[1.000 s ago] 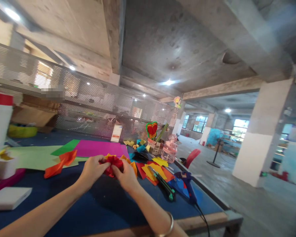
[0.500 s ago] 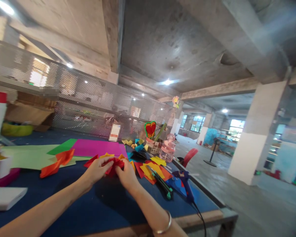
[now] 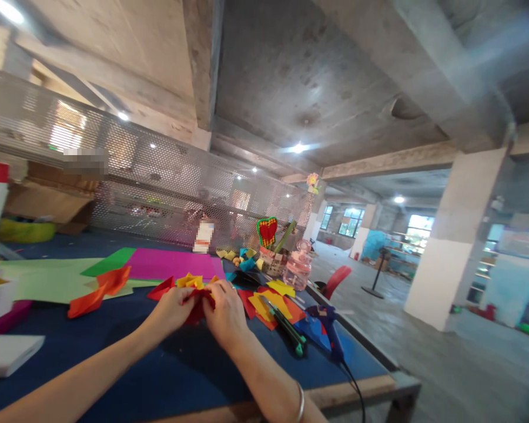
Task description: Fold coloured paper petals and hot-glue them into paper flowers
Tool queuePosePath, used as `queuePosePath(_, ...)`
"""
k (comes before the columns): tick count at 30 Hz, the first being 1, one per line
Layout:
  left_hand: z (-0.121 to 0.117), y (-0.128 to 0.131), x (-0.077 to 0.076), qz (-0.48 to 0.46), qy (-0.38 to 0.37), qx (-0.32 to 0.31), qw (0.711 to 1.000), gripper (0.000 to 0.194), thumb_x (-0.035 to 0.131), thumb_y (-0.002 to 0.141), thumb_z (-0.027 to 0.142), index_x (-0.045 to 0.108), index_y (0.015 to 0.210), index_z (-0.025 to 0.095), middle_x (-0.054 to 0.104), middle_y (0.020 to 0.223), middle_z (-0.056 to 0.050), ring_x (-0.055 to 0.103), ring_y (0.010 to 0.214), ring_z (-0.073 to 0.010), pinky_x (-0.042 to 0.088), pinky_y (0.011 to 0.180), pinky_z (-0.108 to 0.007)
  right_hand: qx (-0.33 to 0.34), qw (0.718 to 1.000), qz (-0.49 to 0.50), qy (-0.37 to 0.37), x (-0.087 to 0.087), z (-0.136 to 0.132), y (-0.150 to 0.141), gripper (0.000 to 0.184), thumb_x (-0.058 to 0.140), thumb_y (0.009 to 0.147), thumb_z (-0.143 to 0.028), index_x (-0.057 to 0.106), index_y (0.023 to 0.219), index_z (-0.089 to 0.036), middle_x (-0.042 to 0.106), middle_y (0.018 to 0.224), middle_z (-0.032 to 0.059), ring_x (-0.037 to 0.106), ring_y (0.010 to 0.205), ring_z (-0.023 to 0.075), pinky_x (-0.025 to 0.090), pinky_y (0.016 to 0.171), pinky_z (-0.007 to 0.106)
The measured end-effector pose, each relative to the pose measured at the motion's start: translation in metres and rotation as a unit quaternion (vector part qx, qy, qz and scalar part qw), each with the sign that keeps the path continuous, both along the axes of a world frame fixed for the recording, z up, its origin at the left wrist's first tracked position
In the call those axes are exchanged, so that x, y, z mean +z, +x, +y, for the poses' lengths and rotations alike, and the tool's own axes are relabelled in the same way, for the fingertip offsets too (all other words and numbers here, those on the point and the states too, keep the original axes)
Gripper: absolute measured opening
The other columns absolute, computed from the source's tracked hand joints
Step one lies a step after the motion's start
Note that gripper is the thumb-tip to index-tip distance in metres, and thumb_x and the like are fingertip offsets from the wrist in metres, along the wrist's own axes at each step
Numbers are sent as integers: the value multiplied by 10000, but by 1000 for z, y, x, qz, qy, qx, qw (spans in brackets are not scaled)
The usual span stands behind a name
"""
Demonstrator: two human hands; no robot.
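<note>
Between my two hands is a piece of folded red paper point(image 3: 194, 314), largely covered by the fingers. My left hand point(image 3: 174, 306) pinches its left side and my right hand point(image 3: 224, 311) grips its right side, fingers curled. Just behind the hands lie yellow folded paper pieces point(image 3: 189, 281), with another red folded piece point(image 3: 162, 289) at their left. Orange folded paper point(image 3: 88, 301) rests further left, by sheets of purple paper point(image 3: 171, 263) and pale green paper point(image 3: 48, 278). Right of my right hand, a green utility knife point(image 3: 288, 330) lies beside loose yellow paper point(image 3: 271, 306).
A blue glue gun point(image 3: 332, 333) with a black cord sits near the table's right edge. Behind it stand a pink clear bottle point(image 3: 298, 270) and a basket point(image 3: 271, 262). A white box point(image 3: 9, 355) is at the left. Perforated metal panels point(image 3: 158, 194) line the back.
My right hand has turned over the red paper, its back now facing up more. More of the yellow pieces behind the hands shows. The view has shifted slightly.
</note>
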State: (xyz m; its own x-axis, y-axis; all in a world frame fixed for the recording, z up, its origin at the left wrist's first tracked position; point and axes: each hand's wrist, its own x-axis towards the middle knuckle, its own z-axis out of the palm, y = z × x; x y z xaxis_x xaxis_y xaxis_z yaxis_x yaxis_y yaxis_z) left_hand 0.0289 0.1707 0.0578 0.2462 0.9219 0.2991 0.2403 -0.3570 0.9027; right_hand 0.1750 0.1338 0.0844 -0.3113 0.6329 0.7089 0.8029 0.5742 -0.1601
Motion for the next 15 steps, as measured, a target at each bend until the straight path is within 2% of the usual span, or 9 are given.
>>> queuePosePath(3,0,-1,3,24,59,21,998,286,428,707,415,588,694,178,669,660,-59,638,617,-224,473,578,-306,6,1000,-24,18,-1,0,0,171,455,899,-171,605,981,-186,600,947,58,548,941,177,430,867,283)
queuePosePath(6,0,-3,6,8,79,29,996,239,452,699,367,596,753,185,672,674,-35,631,638,-211,472,593,-290,18,1000,-4,19,-1,2,0,187,439,916,-188,621,956,-185,612,922,58,557,909,173,433,835,278)
queuePosePath(10,-1,-3,6,3,85,31,996,222,472,705,324,610,812,186,654,645,-9,615,619,-195,457,584,-269,32,996,86,-9,1,6,2,145,515,840,-124,646,859,-182,630,847,39,579,828,161,444,750,245)
queuePosePath(15,-2,-2,4,31,110,38,993,213,489,708,289,632,833,191,629,622,9,606,652,-193,447,627,-266,61,982,172,-49,3,10,4,159,514,757,-78,640,769,-176,624,752,18,585,722,146,448,654,223)
